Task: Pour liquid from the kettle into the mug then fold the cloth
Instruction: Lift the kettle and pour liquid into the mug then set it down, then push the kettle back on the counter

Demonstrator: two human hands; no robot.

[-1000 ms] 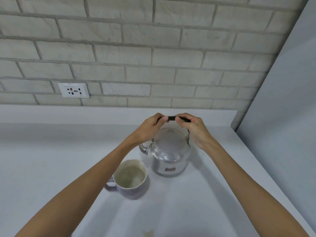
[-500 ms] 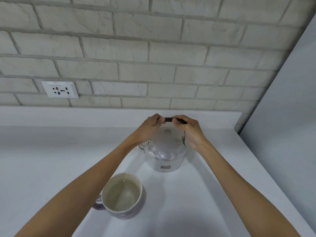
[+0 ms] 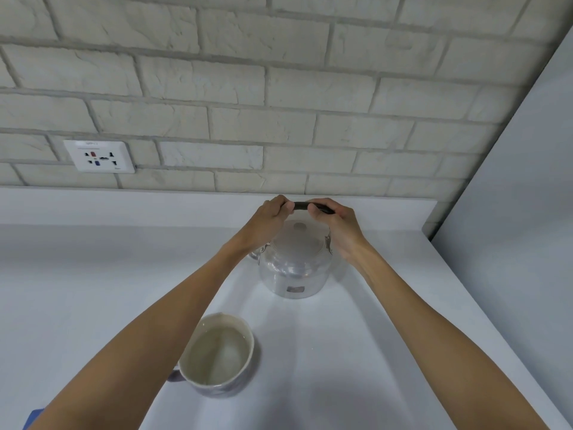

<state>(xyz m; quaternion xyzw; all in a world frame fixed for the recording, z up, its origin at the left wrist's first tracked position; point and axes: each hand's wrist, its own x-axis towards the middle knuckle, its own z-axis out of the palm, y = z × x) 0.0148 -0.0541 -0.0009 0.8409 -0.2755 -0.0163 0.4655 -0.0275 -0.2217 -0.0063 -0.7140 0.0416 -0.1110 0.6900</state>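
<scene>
A shiny metal kettle (image 3: 294,271) stands upright on the white counter (image 3: 93,290) near the back ledge. Its black top handle (image 3: 300,206) is gripped from both ends: my left hand (image 3: 269,217) holds the left part, my right hand (image 3: 336,223) the right part. A pale mug (image 3: 217,355) with liquid inside sits in front of the kettle, partly behind my left forearm, with its handle pointing left. A blue corner, possibly the cloth (image 3: 32,418), peeks in at the bottom left edge.
A brick wall with a white power socket (image 3: 99,156) rises behind the raised back ledge (image 3: 124,206). A plain grey wall (image 3: 511,228) bounds the counter on the right. The counter's right edge runs diagonally toward the bottom right.
The kettle has moved away from the mug toward the back of the counter and now rests there. Both hands stayed on the handle. The view has tilted, bringing the mug lower in frame.
</scene>
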